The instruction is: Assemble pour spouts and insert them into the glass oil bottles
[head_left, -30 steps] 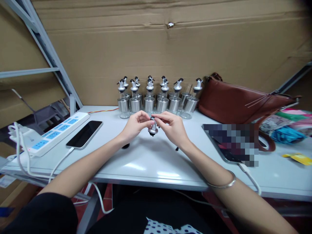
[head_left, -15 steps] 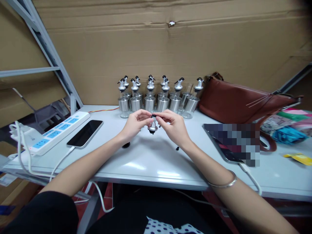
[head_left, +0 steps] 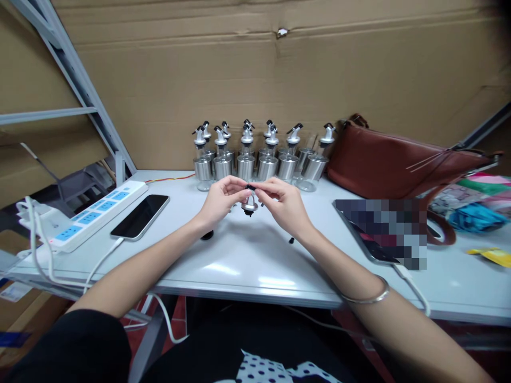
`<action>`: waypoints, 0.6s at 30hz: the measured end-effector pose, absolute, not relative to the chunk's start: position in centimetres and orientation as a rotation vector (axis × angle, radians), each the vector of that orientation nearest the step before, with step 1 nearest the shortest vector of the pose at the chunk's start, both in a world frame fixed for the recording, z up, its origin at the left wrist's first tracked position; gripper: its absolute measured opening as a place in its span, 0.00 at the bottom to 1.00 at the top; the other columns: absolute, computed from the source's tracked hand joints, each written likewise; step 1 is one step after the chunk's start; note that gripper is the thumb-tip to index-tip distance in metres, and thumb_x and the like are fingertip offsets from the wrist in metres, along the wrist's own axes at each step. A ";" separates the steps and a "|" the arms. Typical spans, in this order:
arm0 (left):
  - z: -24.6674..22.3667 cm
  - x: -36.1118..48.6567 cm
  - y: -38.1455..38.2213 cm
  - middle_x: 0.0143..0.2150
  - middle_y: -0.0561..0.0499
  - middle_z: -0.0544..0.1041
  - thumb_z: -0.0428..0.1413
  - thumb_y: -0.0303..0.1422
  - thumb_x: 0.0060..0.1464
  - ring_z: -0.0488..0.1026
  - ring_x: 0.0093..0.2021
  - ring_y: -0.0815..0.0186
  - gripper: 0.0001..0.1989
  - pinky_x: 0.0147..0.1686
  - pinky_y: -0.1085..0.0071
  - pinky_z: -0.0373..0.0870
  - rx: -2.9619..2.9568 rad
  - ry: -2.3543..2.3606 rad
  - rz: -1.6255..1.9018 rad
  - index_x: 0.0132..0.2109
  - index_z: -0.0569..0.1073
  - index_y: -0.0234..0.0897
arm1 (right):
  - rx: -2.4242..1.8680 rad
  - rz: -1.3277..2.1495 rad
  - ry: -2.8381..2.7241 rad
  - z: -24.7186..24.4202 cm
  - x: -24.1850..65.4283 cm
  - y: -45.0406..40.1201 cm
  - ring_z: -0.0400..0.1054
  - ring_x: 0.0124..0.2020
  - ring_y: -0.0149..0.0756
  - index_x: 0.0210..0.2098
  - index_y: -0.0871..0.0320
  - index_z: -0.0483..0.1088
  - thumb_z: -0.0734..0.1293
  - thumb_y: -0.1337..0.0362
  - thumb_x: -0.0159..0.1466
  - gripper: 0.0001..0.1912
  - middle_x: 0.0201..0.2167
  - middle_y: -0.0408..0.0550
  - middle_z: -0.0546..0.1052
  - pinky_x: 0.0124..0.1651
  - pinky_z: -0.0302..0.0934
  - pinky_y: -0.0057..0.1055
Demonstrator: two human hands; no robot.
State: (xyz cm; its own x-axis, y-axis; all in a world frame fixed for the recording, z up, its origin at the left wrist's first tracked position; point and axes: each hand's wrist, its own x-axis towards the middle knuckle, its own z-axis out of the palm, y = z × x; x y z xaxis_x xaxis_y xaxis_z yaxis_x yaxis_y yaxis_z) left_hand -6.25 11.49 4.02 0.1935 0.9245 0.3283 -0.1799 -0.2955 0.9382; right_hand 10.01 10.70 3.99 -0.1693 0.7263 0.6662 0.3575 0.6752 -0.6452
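Observation:
A silver pourer top (head_left: 249,205) with black parts hangs between my two hands over the middle of the table. The fingers of my left hand (head_left: 221,201) pinch it from the left. My right hand (head_left: 281,202) has its fingertips closed on its black upper piece. Beneath my left wrist lies a round black part (head_left: 207,235), and a small black piece (head_left: 291,240) rests beside my right wrist. Behind the hands stand several glass and steel bottles (head_left: 245,167) with similar pourer tops.
On the left are a white power strip (head_left: 99,213) and a phone (head_left: 140,217) on a cable. To the right lie a brown bag (head_left: 391,165), a partly blurred-out device (head_left: 375,234) and a yellow packet (head_left: 493,256). Cardboard (head_left: 179,80) stands behind the table.
The view has shifted slightly. Both hands stay together on the pourer top, which is tilted a little differently.

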 end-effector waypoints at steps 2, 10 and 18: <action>4.0 -6.3 11.5 0.26 0.56 0.75 0.66 0.31 0.40 0.71 0.24 0.73 0.15 0.26 0.75 0.67 1.420 0.773 1.338 0.34 0.70 0.32 | -0.870 0.414 -1.783 3.9 10.0 10.7 0.66 0.27 0.29 0.40 0.58 0.79 0.64 0.70 0.60 0.13 0.28 0.45 0.75 0.30 0.61 0.27; 4.0 -6.2 11.4 0.26 0.55 0.74 0.65 0.30 0.42 0.72 0.25 0.72 0.14 0.29 0.73 0.69 1.478 0.722 1.311 0.34 0.68 0.33 | -0.881 0.400 -1.802 3.8 10.0 10.8 0.67 0.28 0.30 0.39 0.58 0.78 0.65 0.71 0.60 0.12 0.30 0.46 0.74 0.32 0.63 0.28; 4.2 -6.1 11.4 0.24 0.57 0.74 0.66 0.30 0.40 0.71 0.24 0.73 0.15 0.28 0.74 0.67 1.356 0.750 1.330 0.33 0.69 0.33 | -0.857 0.321 -1.750 3.9 9.8 10.5 0.66 0.26 0.29 0.37 0.57 0.78 0.66 0.69 0.59 0.10 0.26 0.44 0.73 0.30 0.62 0.27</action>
State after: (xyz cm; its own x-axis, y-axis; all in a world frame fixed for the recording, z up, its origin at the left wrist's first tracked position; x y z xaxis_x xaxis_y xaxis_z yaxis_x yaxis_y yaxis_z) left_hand -6.11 11.38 4.17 0.1869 0.9349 0.3019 -0.2254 -0.2583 0.9394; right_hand 9.82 10.52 3.90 -0.1307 0.6851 0.7166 0.3864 0.7008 -0.5996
